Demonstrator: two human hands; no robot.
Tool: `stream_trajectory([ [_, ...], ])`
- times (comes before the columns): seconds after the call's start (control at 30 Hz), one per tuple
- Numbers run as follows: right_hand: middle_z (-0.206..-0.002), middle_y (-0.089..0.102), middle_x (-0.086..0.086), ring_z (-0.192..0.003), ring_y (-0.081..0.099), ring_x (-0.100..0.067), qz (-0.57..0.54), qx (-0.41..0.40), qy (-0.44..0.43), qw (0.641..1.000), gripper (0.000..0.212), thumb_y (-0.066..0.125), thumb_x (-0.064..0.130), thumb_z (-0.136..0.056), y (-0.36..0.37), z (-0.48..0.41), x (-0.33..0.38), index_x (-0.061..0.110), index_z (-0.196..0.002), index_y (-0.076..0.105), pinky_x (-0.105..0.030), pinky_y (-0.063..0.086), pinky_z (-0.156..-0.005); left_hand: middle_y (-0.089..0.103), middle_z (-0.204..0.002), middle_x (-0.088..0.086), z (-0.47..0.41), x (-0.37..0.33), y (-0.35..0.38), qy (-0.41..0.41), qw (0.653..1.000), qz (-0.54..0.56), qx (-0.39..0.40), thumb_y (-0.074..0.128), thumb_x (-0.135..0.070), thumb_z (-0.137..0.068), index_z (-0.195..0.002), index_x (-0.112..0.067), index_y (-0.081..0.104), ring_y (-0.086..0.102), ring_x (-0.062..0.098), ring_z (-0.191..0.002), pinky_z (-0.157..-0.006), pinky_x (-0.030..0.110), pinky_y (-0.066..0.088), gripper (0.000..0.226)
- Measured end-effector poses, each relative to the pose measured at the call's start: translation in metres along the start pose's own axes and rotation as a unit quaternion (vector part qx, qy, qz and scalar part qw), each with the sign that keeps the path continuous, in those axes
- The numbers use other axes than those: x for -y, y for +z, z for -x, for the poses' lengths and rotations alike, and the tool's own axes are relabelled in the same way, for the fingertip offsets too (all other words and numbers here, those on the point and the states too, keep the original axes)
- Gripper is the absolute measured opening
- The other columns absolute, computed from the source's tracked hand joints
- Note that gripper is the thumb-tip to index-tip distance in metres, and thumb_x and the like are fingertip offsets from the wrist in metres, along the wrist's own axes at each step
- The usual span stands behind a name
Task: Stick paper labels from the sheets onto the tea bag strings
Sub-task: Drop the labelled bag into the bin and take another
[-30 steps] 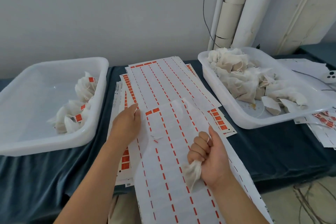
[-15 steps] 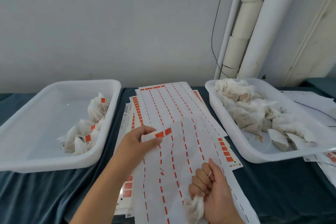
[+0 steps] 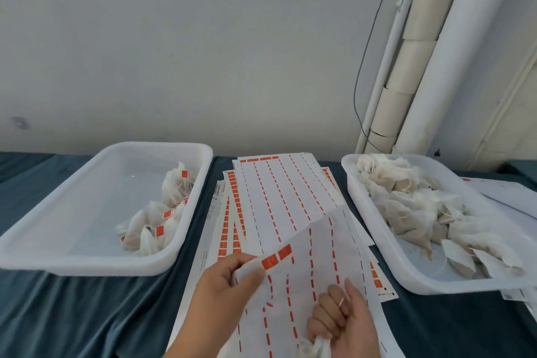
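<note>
Left hand (image 3: 229,285): pinched the raised near-left corner of the top sheet (image 3: 319,256), just beside two whole orange labels (image 3: 276,259).
Right hand (image 3: 345,325): clenched round one bag (image 3: 315,347) over the near end of the sheets (image 3: 279,192); string (image 3: 340,301) crossed a finger.
Task thing: held bag, above the sheets' near edge; no label seen on it.
Done: small heap of tagged bags (image 3: 162,218) lay in the left tray (image 3: 87,264), left of the sheets; five orange tags counted, bag count unclear.
Left to do: large heap of untagged bags (image 3: 412,206) filled the right tray (image 3: 406,279), right of the sheets; too tangled to count, plainly far more than the tagged ones. Judged early in the job.
Counts: two trays, one held bag, at least four sheets fanned on the tabletop (image 3: 72,314); upper sheets mostly stripped, only orange slivers and a few whole labels showing.
</note>
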State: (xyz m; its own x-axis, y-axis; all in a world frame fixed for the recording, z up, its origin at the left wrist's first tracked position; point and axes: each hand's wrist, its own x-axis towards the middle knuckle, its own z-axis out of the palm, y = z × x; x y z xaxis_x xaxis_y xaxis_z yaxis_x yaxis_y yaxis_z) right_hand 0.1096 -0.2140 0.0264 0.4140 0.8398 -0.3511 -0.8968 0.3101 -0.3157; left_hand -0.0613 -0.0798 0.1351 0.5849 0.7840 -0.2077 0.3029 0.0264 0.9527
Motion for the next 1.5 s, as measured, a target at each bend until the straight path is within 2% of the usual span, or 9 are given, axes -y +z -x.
stream_trajectory([
  [0.47, -0.052, 0.025, 0.005, -0.042, 0.024, -0.010, 0.013, -0.010, -0.009, 1.000, 0.042, 0.064, 0.042, -0.096, 0.000, 0.008, -0.006, 0.022, -0.067, 0.040, -0.025, 0.028, -0.040, 0.080, -0.094, -0.017, -0.003, 0.005, 0.004, 0.006, 1.000, 0.004, -0.002, 0.078, -0.041, -0.093, -0.087, -0.051, 0.075, 0.080, 0.017, -0.090, -0.088, 0.050, 0.064, 0.012],
  [0.6, -0.057, 0.025, 0.003, -0.047, 0.020, -0.011, 0.156, -0.049, -0.052, 0.985, 0.029, 0.073, 0.036, -0.088, 0.026, 0.019, -0.008, 0.019, -0.075, 0.055, -0.024, 0.028, -0.044, 0.080, -0.092, -0.017, -0.002, 0.004, 0.007, 0.030, 0.999, 0.009, -0.018, 0.078, -0.042, -0.091, -0.087, -0.051, 0.076, 0.080, 0.014, -0.086, -0.085, 0.050, 0.065, 0.010],
  [0.67, -0.058, 0.039, 0.000, -0.048, 0.031, -0.012, 0.346, -0.054, -0.115, 0.929, 0.022, 0.075, 0.046, -0.089, 0.048, 0.028, -0.010, 0.025, -0.086, 0.068, -0.024, 0.037, -0.047, 0.081, -0.093, -0.016, -0.001, 0.003, 0.007, 0.044, 0.999, 0.015, -0.024, 0.077, -0.041, -0.092, -0.088, -0.049, 0.077, 0.080, 0.015, -0.086, -0.084, 0.052, 0.065, 0.009],
  [0.73, -0.065, 0.061, 0.006, -0.050, 0.046, -0.013, 0.529, -0.091, -0.194, 0.821, 0.019, 0.071, 0.058, -0.089, 0.070, 0.038, -0.013, 0.044, -0.102, 0.070, -0.019, 0.047, -0.052, 0.080, -0.094, -0.017, 0.001, 0.002, 0.007, 0.053, 0.998, 0.020, -0.028, 0.077, -0.041, -0.092, -0.088, -0.048, 0.078, 0.080, 0.016, -0.086, -0.082, 0.053, 0.066, 0.009],
  [0.8, -0.078, 0.071, 0.016, -0.060, 0.058, -0.015, 0.622, -0.103, -0.289, 0.720, 0.021, 0.067, 0.065, -0.089, 0.087, 0.044, -0.017, 0.052, -0.106, 0.067, -0.017, 0.053, -0.054, 0.080, -0.092, -0.018, 0.002, -0.001, 0.007, 0.063, 0.997, 0.024, -0.029, 0.077, -0.041, -0.092, -0.088, -0.050, 0.077, 0.079, 0.014, -0.085, -0.082, 0.053, 0.066, 0.010],
  [0.9, -0.075, 0.068, 0.028, -0.070, 0.064, -0.004, 0.686, -0.080, -0.356, 0.629, 0.026, 0.063, 0.064, -0.085, 0.102, 0.051, -0.021, 0.047, -0.105, 0.068, -0.012, 0.052, -0.057, 0.079, -0.091, -0.018, 0.005, -0.006, 0.007, 0.087, 0.996, 0.030, -0.021, 0.076, -0.043, -0.091, -0.088, -0.051, 0.077, 0.079, 0.012, -0.084, -0.081, 0.049, 0.066, 0.009],
  [1.17, -0.106, 0.077, 0.020, -0.076, 0.061, 0.011, 0.754, -0.066, -0.410, 0.509, 0.047, 0.052, 0.062, -0.092, 0.106, 0.062, -0.020, 0.036, -0.122, 0.075, -0.005, 0.052, -0.072, 0.078, -0.091, -0.024, 0.013, -0.007, 0.010, 0.142, 0.990, -0.008, 0.010, 0.068, -0.052, -0.086, -0.089, -0.055, 0.076, 0.075, 0.003, -0.091, -0.079, 0.037, 0.064, 0.009],
  [1.3, -0.101, 0.078, 0.019, -0.080, 0.069, 0.002, 0.764, -0.062, -0.427, 0.480, 0.048, 0.048, 0.062, -0.094, 0.111, 0.066, -0.015, 0.034, -0.119, 0.077, -0.008, 0.053, -0.074, 0.077, -0.093, -0.026, 0.014, -0.005, 0.010, 0.154, 0.988, -0.025, 0.008, 0.069, -0.034, -0.098, -0.093, -0.058, 0.074, 0.073, 0.002, -0.094, -0.080, 0.033, 0.062, 0.025],
  [1.5, -0.086, 0.079, 0.013, -0.068, 0.070, -0.002, 0.770, -0.052, -0.482, 0.414, 0.041, 0.052, 0.051, -0.097, 0.110, 0.067, -0.012, 0.025, -0.108, 0.081, -0.004, 0.047, -0.066, 0.076, -0.095, -0.027, 0.016, -0.006, 0.014, 0.166, 0.985, -0.033, 0.023, 0.065, -0.039, -0.099, -0.096, -0.063, 0.070, 0.075, 0.003, -0.091, -0.076, 0.032, 0.064, 0.024],
])
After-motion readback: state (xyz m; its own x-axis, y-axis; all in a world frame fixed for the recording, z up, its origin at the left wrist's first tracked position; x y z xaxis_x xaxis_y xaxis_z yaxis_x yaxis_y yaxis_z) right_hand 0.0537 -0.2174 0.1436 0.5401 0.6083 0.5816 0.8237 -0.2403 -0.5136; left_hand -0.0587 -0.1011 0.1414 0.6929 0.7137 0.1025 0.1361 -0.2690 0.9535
